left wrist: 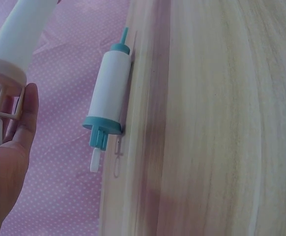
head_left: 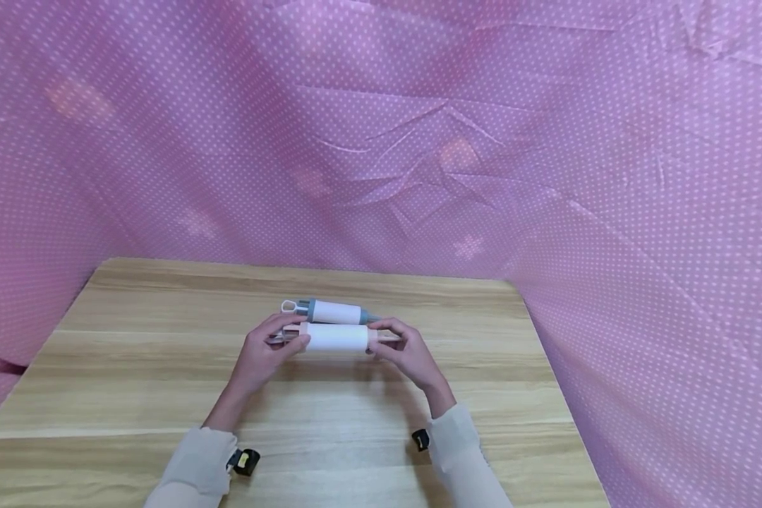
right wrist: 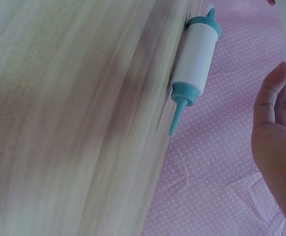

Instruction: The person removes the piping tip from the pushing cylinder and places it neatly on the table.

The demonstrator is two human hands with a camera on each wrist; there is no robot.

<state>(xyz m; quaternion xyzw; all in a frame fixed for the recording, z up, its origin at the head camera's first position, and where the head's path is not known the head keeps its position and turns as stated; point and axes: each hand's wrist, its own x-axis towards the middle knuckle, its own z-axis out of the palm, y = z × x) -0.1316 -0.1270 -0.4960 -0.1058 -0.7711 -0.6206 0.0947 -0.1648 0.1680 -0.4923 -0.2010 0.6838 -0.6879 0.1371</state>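
Note:
Two white-barrelled piping syringes are in the head view. The pink-ended syringe (head_left: 336, 337) lies level between both hands, raised off the table. My left hand (head_left: 263, 358) grips its plunger end, thumb in front and fingers behind. At the nozzle end, my right hand (head_left: 414, 358) pinches the pink cap. The left wrist view shows the pink collar and pale plunger handle of this syringe (left wrist: 22, 34) against the left fingers. Just behind it, the teal-ended syringe (head_left: 336, 312) lies on the table, its nozzle pointing right and its looped white handle left.
A wooden table (head_left: 165, 381) lies under the hands, its far edge behind the teal-ended syringe. Pink dotted cloth (head_left: 381, 155) hangs around the back and sides. A small black device (head_left: 246, 462) sits at the left wrist, and another black device (head_left: 421, 440) at the right.

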